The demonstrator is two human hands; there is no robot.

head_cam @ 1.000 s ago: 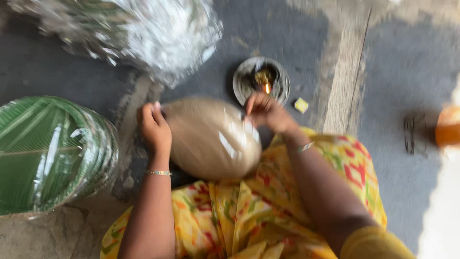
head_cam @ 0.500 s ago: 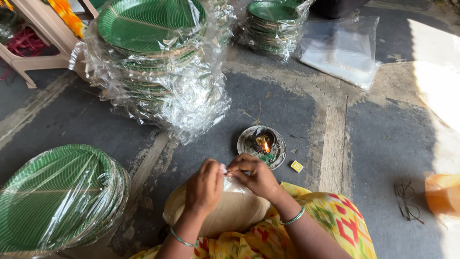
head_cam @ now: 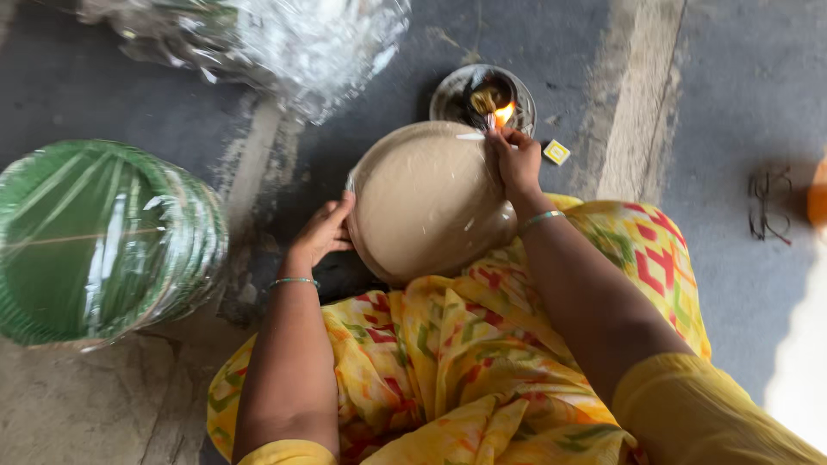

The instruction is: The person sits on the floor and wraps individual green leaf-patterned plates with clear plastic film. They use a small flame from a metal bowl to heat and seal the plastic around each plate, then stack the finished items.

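Observation:
A stack of round beige paper plates point(head_cam: 426, 202) wrapped in clear plastic rests on my lap, bottom side up. My left hand point(head_cam: 323, 232) holds its left edge with fingers curled on the rim. My right hand point(head_cam: 514, 159) pinches the plastic wrap at the stack's far right edge, close to a small flame point(head_cam: 504, 112) burning in a round metal dish point(head_cam: 450, 92) on the floor.
A plastic-wrapped stack of green leaf-pattern plates point(head_cam: 95, 241) lies on its side at the left. Another wrapped bundle point(head_cam: 284, 39) sits at the top. A small yellow block point(head_cam: 556, 152) lies by the dish; spectacles point(head_cam: 767, 205) lie at the right on the grey floor.
Both hands were together pinching the wrap above the stack. Now my left hand is on the left rim and my right hand has carried the wrap's edge toward the flame. The view has tilted down.

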